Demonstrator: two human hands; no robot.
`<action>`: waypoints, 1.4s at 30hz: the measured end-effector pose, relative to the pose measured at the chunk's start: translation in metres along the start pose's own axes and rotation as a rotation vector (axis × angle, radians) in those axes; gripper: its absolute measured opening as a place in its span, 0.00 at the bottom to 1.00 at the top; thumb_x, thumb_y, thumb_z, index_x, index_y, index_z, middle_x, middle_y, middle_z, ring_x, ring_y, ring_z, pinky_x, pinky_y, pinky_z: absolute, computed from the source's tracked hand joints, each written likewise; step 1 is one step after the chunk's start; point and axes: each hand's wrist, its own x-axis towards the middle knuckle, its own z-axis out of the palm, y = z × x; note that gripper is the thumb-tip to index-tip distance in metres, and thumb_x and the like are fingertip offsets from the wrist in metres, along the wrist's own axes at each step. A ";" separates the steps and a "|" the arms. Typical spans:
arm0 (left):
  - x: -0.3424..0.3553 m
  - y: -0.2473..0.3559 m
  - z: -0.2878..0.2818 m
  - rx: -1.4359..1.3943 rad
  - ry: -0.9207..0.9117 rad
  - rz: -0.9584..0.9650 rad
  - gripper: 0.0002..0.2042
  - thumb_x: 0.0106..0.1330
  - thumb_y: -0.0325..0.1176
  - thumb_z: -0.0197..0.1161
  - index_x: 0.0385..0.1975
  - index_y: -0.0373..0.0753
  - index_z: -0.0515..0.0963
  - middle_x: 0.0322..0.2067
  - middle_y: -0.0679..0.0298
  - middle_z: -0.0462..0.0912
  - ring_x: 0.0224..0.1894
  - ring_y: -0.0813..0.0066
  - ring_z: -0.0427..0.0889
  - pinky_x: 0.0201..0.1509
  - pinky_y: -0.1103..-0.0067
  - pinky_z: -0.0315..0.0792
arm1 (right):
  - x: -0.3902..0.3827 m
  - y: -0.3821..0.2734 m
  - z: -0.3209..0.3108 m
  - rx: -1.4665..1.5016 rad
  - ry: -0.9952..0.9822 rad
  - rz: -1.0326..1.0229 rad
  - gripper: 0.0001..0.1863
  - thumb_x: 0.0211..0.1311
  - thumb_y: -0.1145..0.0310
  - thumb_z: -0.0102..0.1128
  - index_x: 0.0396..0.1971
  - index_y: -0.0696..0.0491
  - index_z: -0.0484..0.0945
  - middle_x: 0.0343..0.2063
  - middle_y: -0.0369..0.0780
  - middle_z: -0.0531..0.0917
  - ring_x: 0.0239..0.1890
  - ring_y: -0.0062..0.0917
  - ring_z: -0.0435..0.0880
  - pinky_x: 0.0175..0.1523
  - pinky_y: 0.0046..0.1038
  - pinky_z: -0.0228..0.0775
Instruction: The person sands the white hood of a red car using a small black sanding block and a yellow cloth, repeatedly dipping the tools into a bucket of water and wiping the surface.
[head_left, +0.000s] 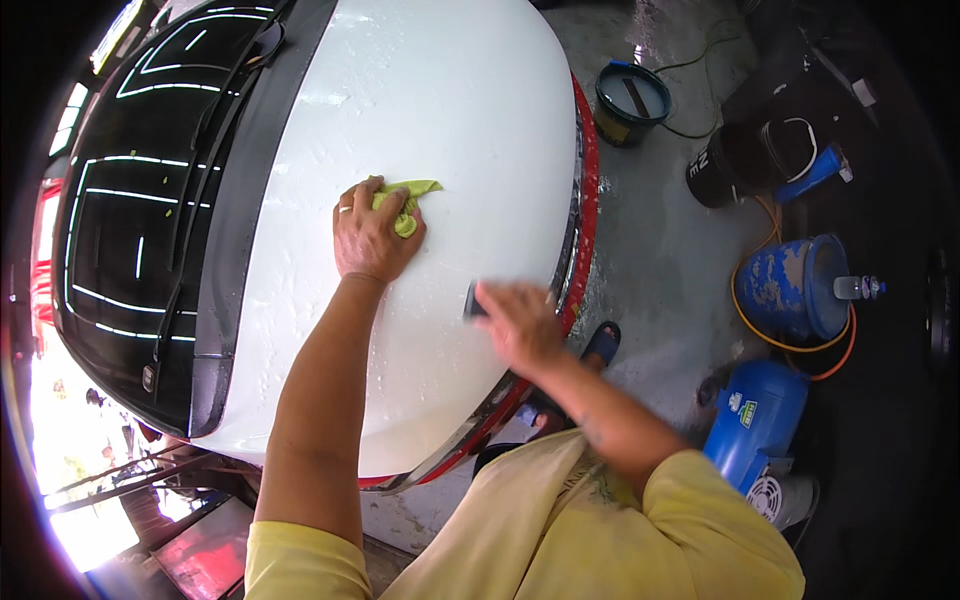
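A white car hood (450, 120), wet with droplets and streaks, spreads out in front of me. My left hand (378, 235) presses down on its middle, fingers bunched over a crumpled yellow-green cloth (406, 222). Closer to the hood's red-edged front rim, my right hand (522, 325) is blurred by motion. Its fingers grip a small dark block (474, 301), held at the hood surface. The block's exact kind is hard to make out, as the hand covers part of it.
The dark windshield (130, 220) and wipers lie to the left. On the wet floor at right stand a bucket of water (632, 100), a black bucket (735, 165), a blue drum (790, 290) with an orange hose and a bottle, and a blue air compressor (757, 420).
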 end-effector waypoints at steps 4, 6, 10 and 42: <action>0.008 0.006 0.004 -0.010 0.003 0.024 0.17 0.63 0.42 0.76 0.51 0.49 0.91 0.61 0.56 0.83 0.64 0.53 0.80 0.68 0.61 0.76 | 0.167 0.129 -0.013 -0.165 0.109 0.305 0.26 0.75 0.52 0.67 0.68 0.43 0.82 0.62 0.36 0.88 0.64 0.39 0.82 0.72 0.51 0.69; 0.017 0.017 0.009 -0.038 0.011 0.048 0.17 0.62 0.41 0.76 0.51 0.49 0.91 0.61 0.56 0.83 0.64 0.52 0.80 0.67 0.61 0.76 | 0.223 0.169 -0.028 -0.198 0.195 0.470 0.27 0.75 0.52 0.68 0.69 0.44 0.81 0.60 0.38 0.88 0.64 0.41 0.82 0.69 0.50 0.70; 0.004 0.004 0.001 -0.028 0.001 0.004 0.16 0.62 0.40 0.77 0.50 0.49 0.92 0.60 0.55 0.84 0.64 0.53 0.81 0.66 0.60 0.77 | 0.137 0.079 0.020 -0.122 0.142 0.381 0.26 0.77 0.51 0.66 0.68 0.44 0.82 0.60 0.40 0.87 0.64 0.42 0.81 0.68 0.53 0.70; 0.001 0.002 0.007 0.017 0.012 0.003 0.14 0.64 0.41 0.76 0.48 0.48 0.92 0.59 0.58 0.85 0.63 0.54 0.81 0.66 0.61 0.77 | -0.017 0.057 0.034 -0.014 0.313 0.561 0.26 0.79 0.57 0.65 0.70 0.51 0.76 0.66 0.46 0.82 0.69 0.46 0.79 0.74 0.53 0.64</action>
